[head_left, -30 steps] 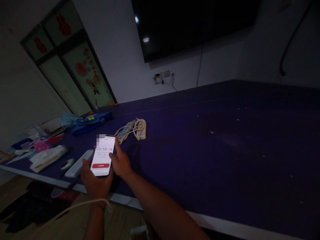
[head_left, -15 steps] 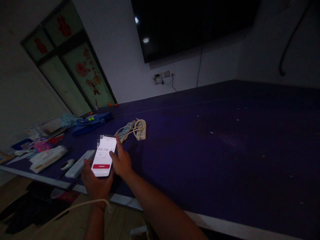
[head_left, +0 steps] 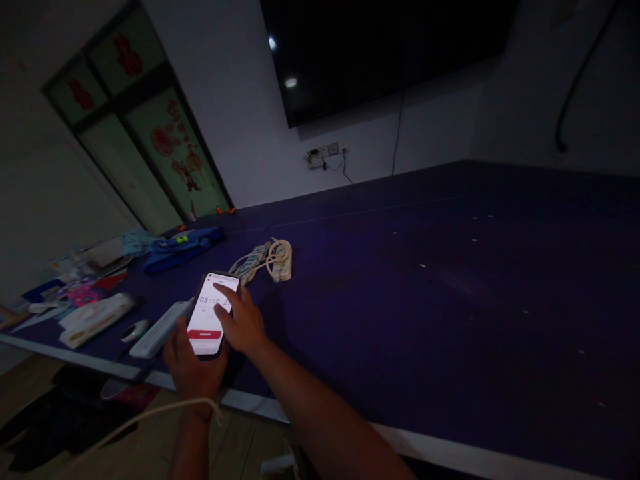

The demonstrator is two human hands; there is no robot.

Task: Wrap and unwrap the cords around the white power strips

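Observation:
A lit smartphone [head_left: 205,321] is tilted up over the near edge of the purple table. Its white screen shows a timer reading that starts 03:50 and a red button near the bottom. My left hand [head_left: 194,368] grips the phone from below, thumb along its left side; its other fingers are mostly hidden behind. My right hand [head_left: 245,325] comes in from the right, index finger and thumb stretched apart over the screen and covering part of the digits. Whether those fingertips touch the glass I cannot tell. A pale cord hangs about the left wrist.
Power strips with coiled white cable [head_left: 281,260] lie beyond the phone. Left of it are a long white case-like object [head_left: 159,330], a small white rounded device [head_left: 135,331], a white packet [head_left: 97,319] and blue cloth [head_left: 185,248]. A large dark television [head_left: 390,53] hangs on the wall.
My right index finger has moved from the phone's right edge onto the area over the upper screen. The phone has shifted slightly to the right in my left hand.

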